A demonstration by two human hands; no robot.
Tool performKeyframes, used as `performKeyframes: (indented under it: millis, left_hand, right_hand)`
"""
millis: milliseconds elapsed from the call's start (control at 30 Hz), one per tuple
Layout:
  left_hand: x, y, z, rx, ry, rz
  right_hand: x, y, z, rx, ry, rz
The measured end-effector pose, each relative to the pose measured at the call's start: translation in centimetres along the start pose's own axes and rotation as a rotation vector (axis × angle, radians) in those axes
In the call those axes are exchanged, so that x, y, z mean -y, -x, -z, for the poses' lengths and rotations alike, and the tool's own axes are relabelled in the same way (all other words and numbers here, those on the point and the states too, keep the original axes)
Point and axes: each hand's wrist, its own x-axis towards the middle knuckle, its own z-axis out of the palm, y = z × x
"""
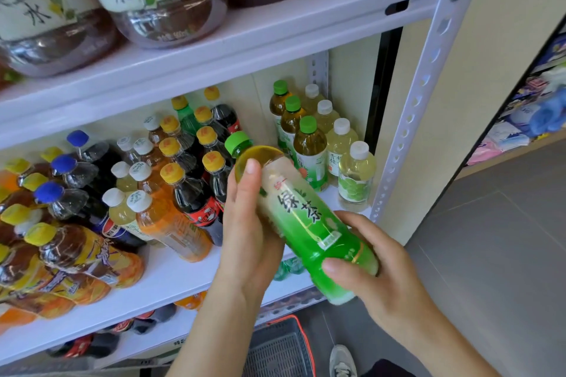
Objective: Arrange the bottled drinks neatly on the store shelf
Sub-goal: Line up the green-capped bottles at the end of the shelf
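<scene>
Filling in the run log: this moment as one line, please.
phase: not yet shelved | left hand: grips green tea bottle upper body | right hand: grips its base | bottle: tilted, cap toward shelf

Upright post (428, 95): white, perforated.
Middle shelf (171, 278): white board, left of post.
Nearest post: white-capped pale bottles (356, 174), upright row.
Next left: green-capped tea bottles (309, 151), upright row.
Farther left: yellow-capped dark bottles (196, 193), blue-capped cola bottles (73, 196), crowded.
</scene>
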Motion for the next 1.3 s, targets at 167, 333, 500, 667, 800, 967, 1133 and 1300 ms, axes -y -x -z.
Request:
performKeyframes:
  millis: [167,333,500,667,800,967,1133,1300]
  left_hand:
    - [-0.5,-0.2,0.8,0.162,0.131,0.122]
    - [-0.3,-0.4,0.5,0.131,0.059,0.091]
    - [-0.9,-0.6,0.0,-0.069,-0.024,-0.022]
    - [-1.7,-0.9,0.0,-0.111,-0.059,-0.185]
    - [-2.5,-0.8,0.5,0.040,-0.045,-0.083]
    - [-3.4,-1.1,1.1,0.174,-0.059,0.001]
    - [-3.7,-1.0,0.5,0.274,-0.185,0.014]
    - [-3.5,-1.4,0.9,0.238,-0.315,-0.004]
  right_hand:
    - [0.0,-0.3,0.2,0.251,-0.681,-0.412]
    - [-0.5,-0.4,-0.2,0.377,-0.840,-0.462]
    - [-1.3,-0.6,-0.5,0.114,-0.605,-0.373]
    - [-1.8,-0.1,-0.5,0.014,-0.095,-0.107]
    - [-2.4,-0.4,-0.6,-0.025,-0.315,-0.204]
    - [-2.3,-1.2,0.0,0.095,-0.811,-0.600]
    - [-2.7,-1.1,0.8,0.148,-0.963,-0.767]
    - [-3.5,-1.1,1.3,0.198,-0.943,-0.805]
